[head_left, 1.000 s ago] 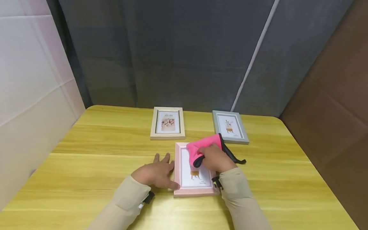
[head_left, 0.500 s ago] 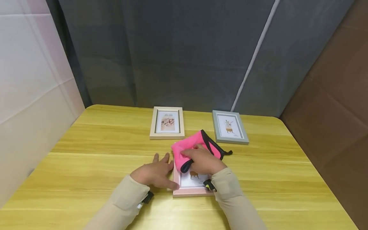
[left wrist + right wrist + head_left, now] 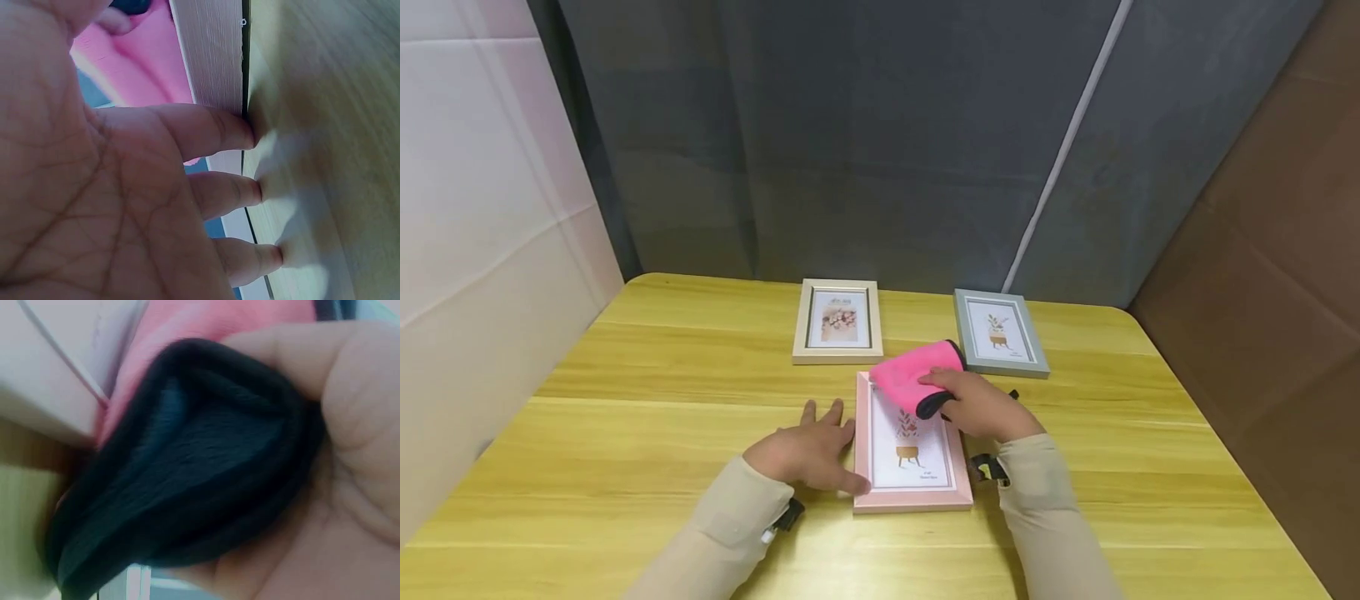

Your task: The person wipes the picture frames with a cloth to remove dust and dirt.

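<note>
A pink picture frame (image 3: 912, 500) lies flat near the middle of the table, its plant print partly covered at the top. My left hand (image 3: 808, 454) rests at its left side, fingers spread on the table and thumb on the lower left corner; the left wrist view shows straight fingers (image 3: 209, 131) along the frame's edge (image 3: 215, 50). With thumb and fingers my right hand (image 3: 988, 406) grips a folded pink cloth (image 3: 917, 375) with black edging over the frame's upper part. Close up in the right wrist view, the cloth's black-edged fold (image 3: 200, 444) bulges beside the palm.
Behind stand-off from the hands, a cream picture frame (image 3: 800, 325) lies at the back middle of the wood-grain table (image 3: 662, 375). A grey-blue picture frame (image 3: 964, 333) lies to its right, close to the cloth. A dark curtain (image 3: 865, 167) hangs behind the table.
My right hand slid the cloth left and down across the pink frame, then back up and right, uncovering the print's lower part. My left hand stays in place.
</note>
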{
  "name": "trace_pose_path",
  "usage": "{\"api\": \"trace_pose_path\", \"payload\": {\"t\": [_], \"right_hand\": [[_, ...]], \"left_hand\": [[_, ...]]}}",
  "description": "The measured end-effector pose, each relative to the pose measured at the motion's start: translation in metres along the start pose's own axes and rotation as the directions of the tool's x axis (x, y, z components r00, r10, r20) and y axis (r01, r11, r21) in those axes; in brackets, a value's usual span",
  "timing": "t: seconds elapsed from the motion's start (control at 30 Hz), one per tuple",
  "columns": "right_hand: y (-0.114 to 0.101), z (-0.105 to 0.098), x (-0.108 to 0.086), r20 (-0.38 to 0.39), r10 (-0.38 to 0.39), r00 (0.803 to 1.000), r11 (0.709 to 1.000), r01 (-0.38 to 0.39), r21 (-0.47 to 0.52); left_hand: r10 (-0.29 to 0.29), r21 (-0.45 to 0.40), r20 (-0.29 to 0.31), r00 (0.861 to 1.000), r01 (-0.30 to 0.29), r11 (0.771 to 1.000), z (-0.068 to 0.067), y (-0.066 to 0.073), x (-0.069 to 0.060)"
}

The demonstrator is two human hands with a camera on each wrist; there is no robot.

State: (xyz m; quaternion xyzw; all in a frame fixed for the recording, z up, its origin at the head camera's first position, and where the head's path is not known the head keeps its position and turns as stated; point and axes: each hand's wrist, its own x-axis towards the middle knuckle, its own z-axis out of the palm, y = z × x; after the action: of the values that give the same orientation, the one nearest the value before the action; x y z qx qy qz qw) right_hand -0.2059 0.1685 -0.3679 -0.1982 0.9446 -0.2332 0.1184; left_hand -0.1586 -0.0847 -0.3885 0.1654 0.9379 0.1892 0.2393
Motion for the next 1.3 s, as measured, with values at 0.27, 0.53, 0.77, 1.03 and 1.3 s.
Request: {"api": "trace_pose_path", "payload": {"t": [0.27, 0.53, 0.77, 1.03, 1.3], "right_hand": [[0.014, -0.012, -0.005, -0.070, -0.026, 0.997, 0.993, 0.033, 0.109], [0.014, -0.010, -0.003, -0.021, -0.015, 1.000, 0.975, 0.019, 0.220], [0.011, -0.012, -0.005, -0.048, -0.001, 0.999, 0.965, 0.013, 0.263], [0.024, -0.007, -0.008, -0.079, -0.201, 0.976, 0.977, 0.194, -0.091], [0.026, -0.004, -0.026, 0.215, -0.164, 0.963, 0.947, 0.215, -0.239]], "left_hand": [[-0.006, -0.001, 0.003, 1.000, 0.006, 1.000, 0.000, 0.001, 0.000], [-0.006, 0.026, -0.009, 1.000, 0.006, 1.000, -0.002, 0.002, 0.000], [-0.002, 0.029, -0.006, 1.000, 0.002, 1.000, -0.002, 0.001, 0.000], [0.000, 0.006, 0.008, 1.000, 0.000, 1.000, 0.001, 0.003, -0.001], [-0.003, 0.025, 0.006, 1.000, 0.003, 1.000, 0.002, 0.002, 0.000]]}}
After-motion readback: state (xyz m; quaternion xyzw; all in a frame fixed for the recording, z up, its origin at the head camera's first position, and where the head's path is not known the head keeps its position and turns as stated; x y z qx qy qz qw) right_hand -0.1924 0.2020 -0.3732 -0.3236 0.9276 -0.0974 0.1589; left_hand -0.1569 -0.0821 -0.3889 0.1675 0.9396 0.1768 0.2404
